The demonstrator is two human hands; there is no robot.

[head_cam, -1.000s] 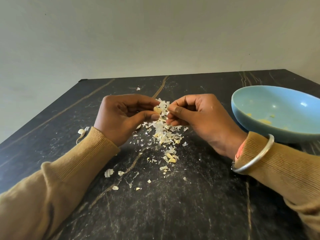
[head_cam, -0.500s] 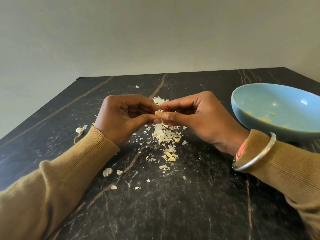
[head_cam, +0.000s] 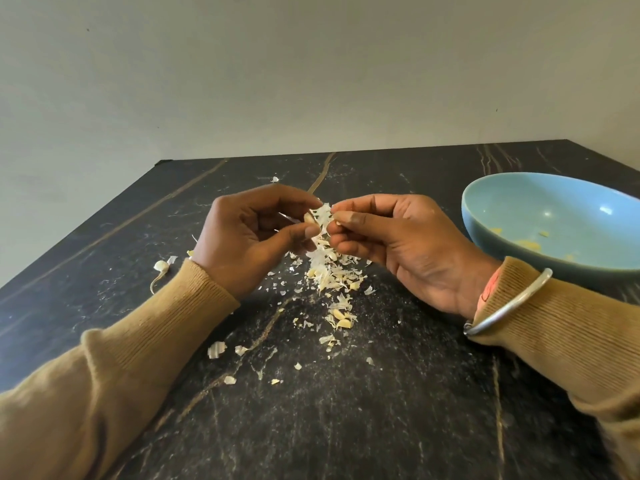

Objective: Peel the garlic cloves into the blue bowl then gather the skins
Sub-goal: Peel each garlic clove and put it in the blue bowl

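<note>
Clove (head_cam: 309, 218) sits pinched in left hand (head_cam: 249, 237), right hand (head_cam: 398, 244) curled beside it.

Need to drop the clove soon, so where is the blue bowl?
In the head view the blue bowl sits on the dark table at the right edge, just beyond the right hand, right of the skin pile.

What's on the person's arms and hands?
Ribbed mustard-tan knit on the left sleeve and right sleeve, cuffs snug. A plain silver bangle sits over the right cuff; an orange band peeks out beneath it. No gloves on the left hand or right hand.
</note>
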